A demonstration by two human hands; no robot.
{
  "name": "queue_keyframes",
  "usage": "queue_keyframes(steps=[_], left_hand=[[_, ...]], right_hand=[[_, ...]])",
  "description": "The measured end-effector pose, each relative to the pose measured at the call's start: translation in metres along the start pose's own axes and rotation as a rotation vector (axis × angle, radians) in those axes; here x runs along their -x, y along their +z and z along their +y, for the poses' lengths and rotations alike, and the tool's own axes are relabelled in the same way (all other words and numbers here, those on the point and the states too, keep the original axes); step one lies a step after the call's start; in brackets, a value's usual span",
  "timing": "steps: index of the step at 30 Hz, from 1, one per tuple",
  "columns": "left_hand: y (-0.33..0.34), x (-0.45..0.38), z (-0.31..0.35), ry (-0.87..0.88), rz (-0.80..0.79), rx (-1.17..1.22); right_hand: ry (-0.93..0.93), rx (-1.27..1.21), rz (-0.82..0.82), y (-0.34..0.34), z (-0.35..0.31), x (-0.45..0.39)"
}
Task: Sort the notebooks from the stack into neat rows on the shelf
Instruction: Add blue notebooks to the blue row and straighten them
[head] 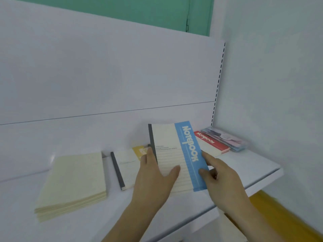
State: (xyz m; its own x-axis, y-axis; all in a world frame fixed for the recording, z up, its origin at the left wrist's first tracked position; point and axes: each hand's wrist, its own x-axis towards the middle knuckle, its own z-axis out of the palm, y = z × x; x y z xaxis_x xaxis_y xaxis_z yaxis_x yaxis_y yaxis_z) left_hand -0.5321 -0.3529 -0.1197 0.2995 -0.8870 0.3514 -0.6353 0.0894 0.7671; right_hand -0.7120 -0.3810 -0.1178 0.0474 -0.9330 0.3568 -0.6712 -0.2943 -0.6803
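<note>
A cream notebook with a blue "Notebook" band [174, 154] is tilted up above the white shelf [258, 165]. My left hand [153, 179] grips its left, dark-spined edge with the thumb across the cover. My right hand [222, 179] pinches its blue right edge. Beneath it lies a yellow-banded notebook [127, 165] with a dark spine. To the right lies a red-banded notebook [211, 142]. A stack of cream notebooks [73, 184] sits at the left, backs up.
A clear packet with pastel items [227, 138] lies in the shelf's back right corner against the side wall. A slotted upright [218, 81] runs up the back panel. Something yellow [279, 215] lies below the shelf's front edge.
</note>
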Motion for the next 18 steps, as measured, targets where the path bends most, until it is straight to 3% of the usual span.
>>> queue_keyframes(steps=[12,15,18], left_hand=[[0.066,-0.083,-0.017,0.037,-0.308,-0.528],[0.07,-0.094,-0.021,0.044,-0.339,-0.771],[0.074,-0.104,-0.029,0.023,-0.342,-0.848]], right_hand=[[-0.197,0.298,-0.174,0.021,0.06,-0.116],[-0.255,0.375,-0.271,0.027,0.07,-0.136],[-0.388,0.438,-0.334,0.034,0.082,-0.158]])
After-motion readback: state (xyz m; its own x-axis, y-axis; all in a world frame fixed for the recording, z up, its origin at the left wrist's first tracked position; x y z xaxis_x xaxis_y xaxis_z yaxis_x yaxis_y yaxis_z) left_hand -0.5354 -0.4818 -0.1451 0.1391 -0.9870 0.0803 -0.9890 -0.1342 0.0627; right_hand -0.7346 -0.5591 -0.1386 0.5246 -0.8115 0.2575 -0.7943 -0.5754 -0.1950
